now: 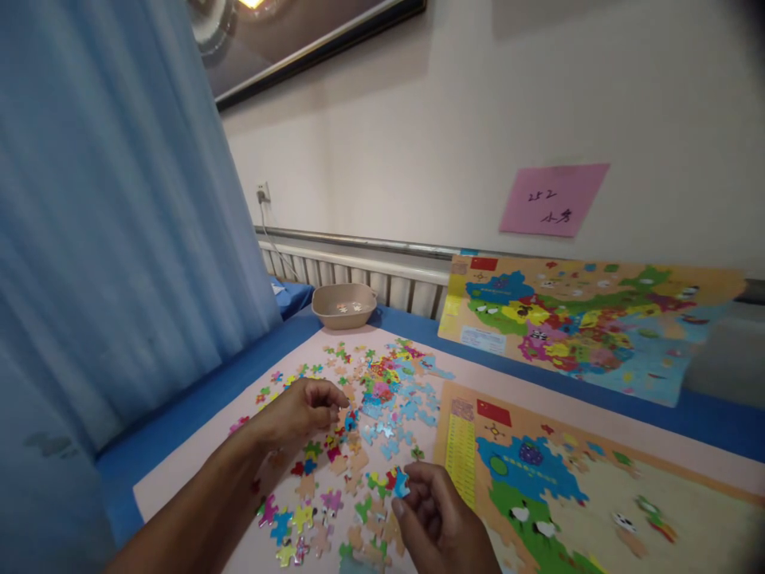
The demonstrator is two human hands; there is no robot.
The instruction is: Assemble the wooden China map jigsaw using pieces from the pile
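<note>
Between the thumb and fingers of my right hand (442,522) is a blue jigsaw puzzle piece (401,483), at the left edge of the puzzle board. My left hand (307,410) hovers over the loose pieces with its fingers curled inward. A dark blue piece lies close to its fingertips; whether they grip anything is unclear. Many colourful loose pieces (388,430) are spread over the pink sheet (179,478). To the right lies the partly assembled map puzzle (526,478), with its blue and green left regions filled in and a few pieces resting on its bare area (586,510).
A beige basin (345,307) holding a few pieces stands at the back of the blue-covered table (239,363). A printed map picture (562,327) leans against the wall under a pink note (553,199). A blue curtain (131,223) hangs at left, with a radiator (406,291) behind.
</note>
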